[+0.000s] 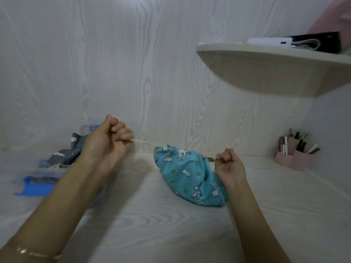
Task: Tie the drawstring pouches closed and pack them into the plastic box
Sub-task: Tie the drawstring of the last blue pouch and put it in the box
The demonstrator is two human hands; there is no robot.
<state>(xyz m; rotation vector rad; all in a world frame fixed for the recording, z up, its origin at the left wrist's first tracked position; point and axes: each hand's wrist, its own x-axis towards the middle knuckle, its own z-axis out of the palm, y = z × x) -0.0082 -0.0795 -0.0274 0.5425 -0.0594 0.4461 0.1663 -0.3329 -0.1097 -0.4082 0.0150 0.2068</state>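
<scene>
Plastic box [30, 184] at the surface's left edge holds a grey pouch [62, 155]; I see the left hand [106, 147] fisted round the drawstring [146, 142] — teal pouch [190, 177] between the hands, mid-surface — right hand [230, 166] pinching the cord's other end

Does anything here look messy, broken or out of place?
Nothing stands out. The left hand and right hand each pull a drawstring end of the teal pouch, its mouth gathered. A grey pouch lies to the left.
</scene>
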